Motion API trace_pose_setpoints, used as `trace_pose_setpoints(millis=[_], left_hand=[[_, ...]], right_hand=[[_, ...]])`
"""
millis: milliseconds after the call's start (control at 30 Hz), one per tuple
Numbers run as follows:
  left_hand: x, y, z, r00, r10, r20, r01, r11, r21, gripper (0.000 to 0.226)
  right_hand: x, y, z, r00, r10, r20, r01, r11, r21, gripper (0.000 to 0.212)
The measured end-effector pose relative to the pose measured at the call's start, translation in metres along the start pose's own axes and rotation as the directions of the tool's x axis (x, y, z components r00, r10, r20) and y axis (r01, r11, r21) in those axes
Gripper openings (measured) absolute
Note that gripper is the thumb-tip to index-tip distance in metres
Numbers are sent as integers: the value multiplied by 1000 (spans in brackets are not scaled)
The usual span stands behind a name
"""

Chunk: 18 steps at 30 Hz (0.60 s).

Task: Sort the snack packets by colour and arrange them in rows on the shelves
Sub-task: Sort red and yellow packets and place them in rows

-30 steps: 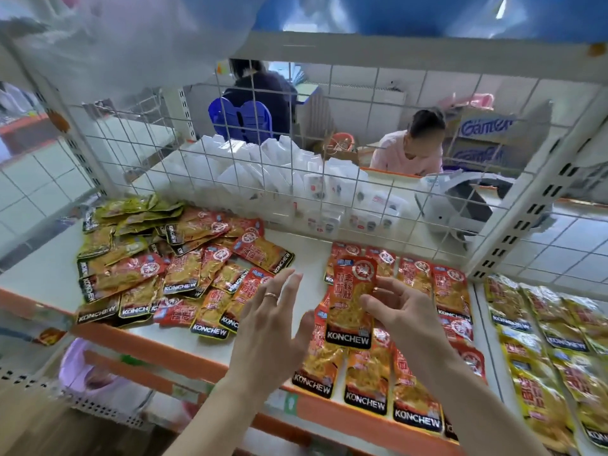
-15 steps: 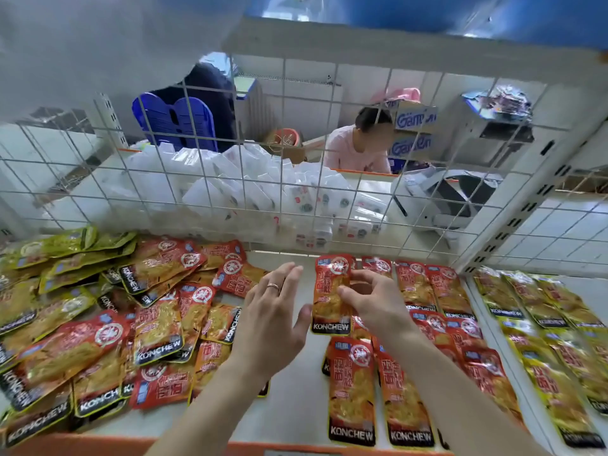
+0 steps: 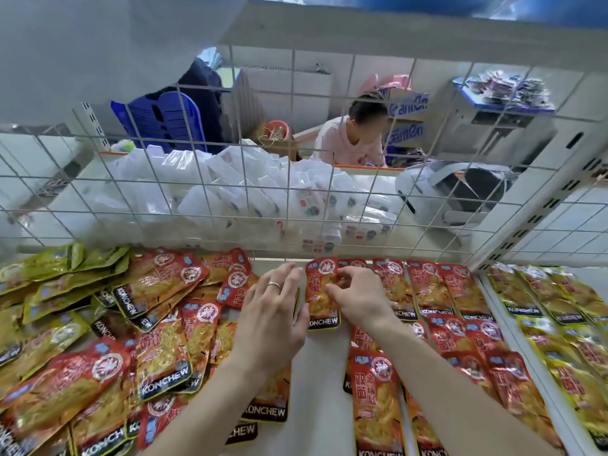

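The right hand (image 3: 358, 299) pinches a red packet (image 3: 320, 292) by its upper half, thumb and curled fingers on its face. The packet stands lengthwise, black band toward the person, low over the shelf (image 3: 316, 383) or on it (cannot tell which), with its top edge close under the wire grid (image 3: 296, 205). The left hand (image 3: 271, 324) is flat, fingers straight and together, holding nothing. It is just left of that packet, and contact with the packet's edge is unclear. A ring (image 3: 274, 284) sits on one finger. Right of the right hand: rows of red packets (image 3: 450, 311), side by side, some overlapping. Below the right wrist: a red column (image 3: 375, 399). Left of the left hand: a loose red heap (image 3: 164, 327), packets tilted every way. Beyond it: green packets (image 3: 49, 278). Far right of the right hand, on the next shelf section: yellow packets (image 3: 559, 327) in rows.
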<state>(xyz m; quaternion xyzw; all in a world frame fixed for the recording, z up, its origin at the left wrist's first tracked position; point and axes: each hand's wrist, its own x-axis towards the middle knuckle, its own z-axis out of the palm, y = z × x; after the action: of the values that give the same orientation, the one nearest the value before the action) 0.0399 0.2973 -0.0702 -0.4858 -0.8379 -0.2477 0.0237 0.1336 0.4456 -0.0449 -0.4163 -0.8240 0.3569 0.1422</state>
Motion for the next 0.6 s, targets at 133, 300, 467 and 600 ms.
trace_pose_setpoints(millis=[133,300,467,600], left_hand=[[2,-1,3,1000,-5,27,5,1000,7,59],[3,3,5,996,22,88,-24,999,31,58],[2,4,14,990,34,135,-47,995,89,54],[2,5,21,991,10,135,-26,993,117,52]], right_hand=[[-1,0,4,1000,-4,-24,2,998,-68,43],[-4,-4,4,996,-62,-57,54,991,-122,35],[-7,-1,7,985,-139,-98,124,982,-141,30],[-7,3,6,973,-209,-101,188,964,-186,21]])
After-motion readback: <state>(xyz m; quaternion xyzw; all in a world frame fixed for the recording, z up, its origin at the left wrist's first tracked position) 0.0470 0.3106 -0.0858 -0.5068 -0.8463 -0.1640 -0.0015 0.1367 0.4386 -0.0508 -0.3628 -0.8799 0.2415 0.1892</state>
